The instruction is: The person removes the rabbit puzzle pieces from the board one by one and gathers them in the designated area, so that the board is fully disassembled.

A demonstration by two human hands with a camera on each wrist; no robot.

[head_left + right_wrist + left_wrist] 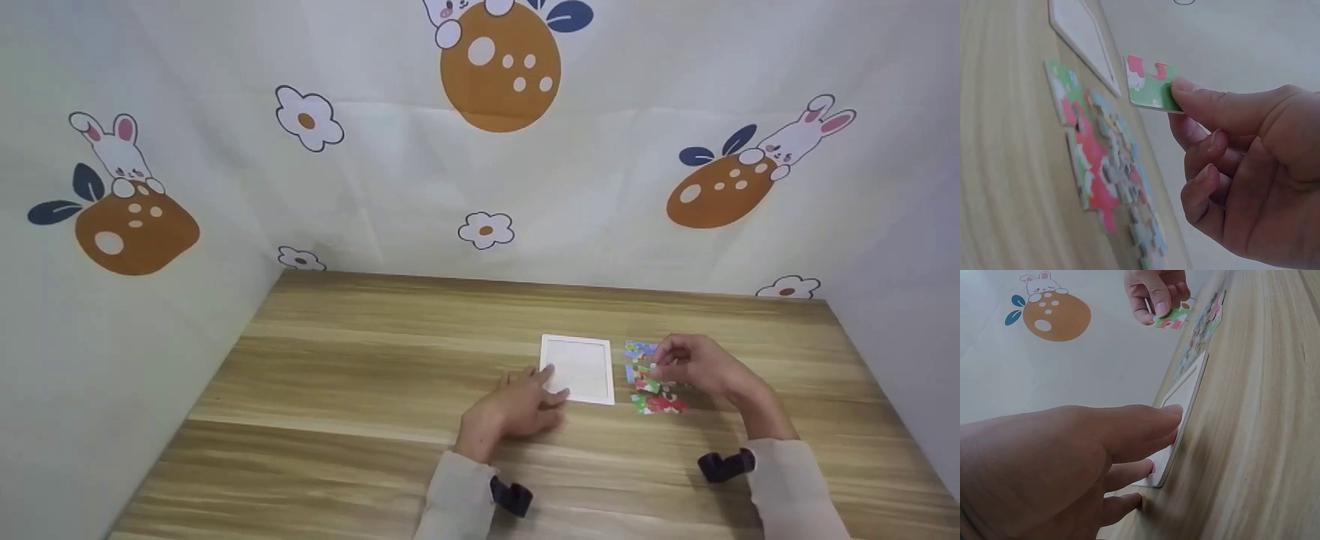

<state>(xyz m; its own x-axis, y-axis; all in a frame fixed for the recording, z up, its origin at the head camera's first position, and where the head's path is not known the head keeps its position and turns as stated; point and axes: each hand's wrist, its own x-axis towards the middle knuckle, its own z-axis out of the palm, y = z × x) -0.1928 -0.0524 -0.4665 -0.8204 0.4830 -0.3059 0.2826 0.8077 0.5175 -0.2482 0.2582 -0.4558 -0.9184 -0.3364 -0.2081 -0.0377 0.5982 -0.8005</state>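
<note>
A white puzzle frame [577, 369], a flat tray with a raised rim, lies on the table. My left hand [517, 405] rests at its lower left corner, fingers nearly straight and touching the rim. To the right of the tray lie several colourful jigsaw pieces [660, 405], some of them joined or overlapping. Above these, my right hand [701, 365] pinches one puzzle piece [1151, 84] between thumb and forefinger. That piece is green with red and white patches and has a straight edge and a rounded corner; it is held clear of the table.
The wood-grain table [360, 375] stretches to the left of the tray. Pale cloth walls [375, 187] printed with rabbits, oranges and flowers stand behind and at both sides. A black strap [512, 496] is on the left wrist, another black strap [726, 465] on the right.
</note>
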